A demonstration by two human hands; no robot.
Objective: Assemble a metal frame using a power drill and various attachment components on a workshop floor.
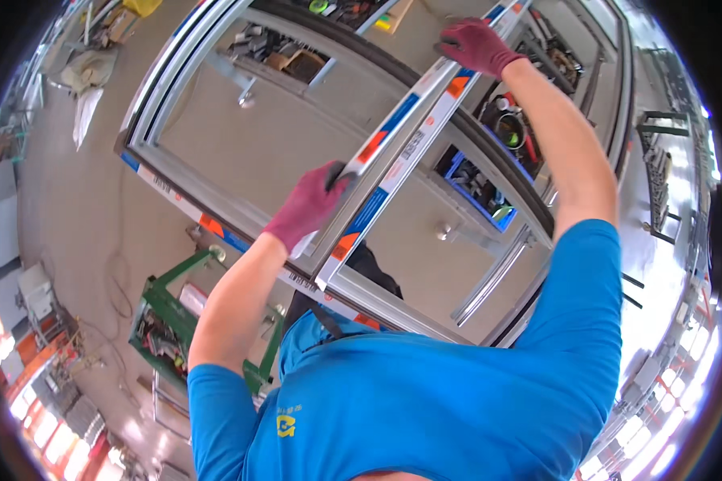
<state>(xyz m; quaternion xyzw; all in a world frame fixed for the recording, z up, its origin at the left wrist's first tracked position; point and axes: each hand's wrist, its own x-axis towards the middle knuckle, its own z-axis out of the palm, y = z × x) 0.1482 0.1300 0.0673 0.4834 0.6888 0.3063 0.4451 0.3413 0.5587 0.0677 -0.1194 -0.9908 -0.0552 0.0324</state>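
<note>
A large aluminium window frame [186, 70] with dark edging lies in front of me. Along its middle bar [413, 150], covered in white, blue and orange film, a long narrow aluminium profile [395, 128] with similar film runs away from me. My left hand [305, 205], in a maroon glove with dark fingertips, is closed around the profile's near part. Farther off, my right hand [480, 48], gloved alike, grips the far part with bent fingers. Its palm side is hidden. Whether the profile touches the bar along its length, I cannot tell.
Below the frame, a blue bin [455, 170] of small parts and a tray of tools [512, 128] show through the openings. A box of metal pieces [253, 44] is farther left. A green cart [172, 298] stands near my left arm. Metal racks [658, 180] stand right.
</note>
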